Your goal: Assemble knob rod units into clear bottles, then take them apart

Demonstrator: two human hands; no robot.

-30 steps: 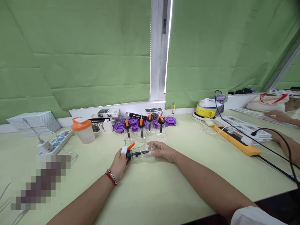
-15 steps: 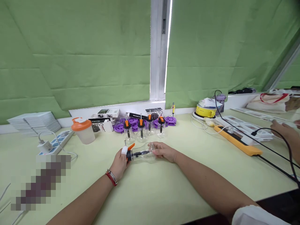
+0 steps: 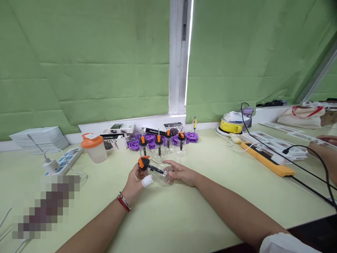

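your left hand (image 3: pixel 135 179) and right hand (image 3: pixel 180 173) clasp the clear, orange-capped glass flask (image 3: pixel 158 172); likely fragile and slippery, so hold its body.

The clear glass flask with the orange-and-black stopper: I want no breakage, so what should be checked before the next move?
1. Left hand grips the stopper end of the clear glass flask with the orange-and-black stopper: ok.
2. Right hand supports the bulb: ok.
3. Stopper fully seated: cannot tell.
4. Flask held apart from the four upright stoppered flasks behind: ok.
5. Pale green tabletop bare below the hands: ok.
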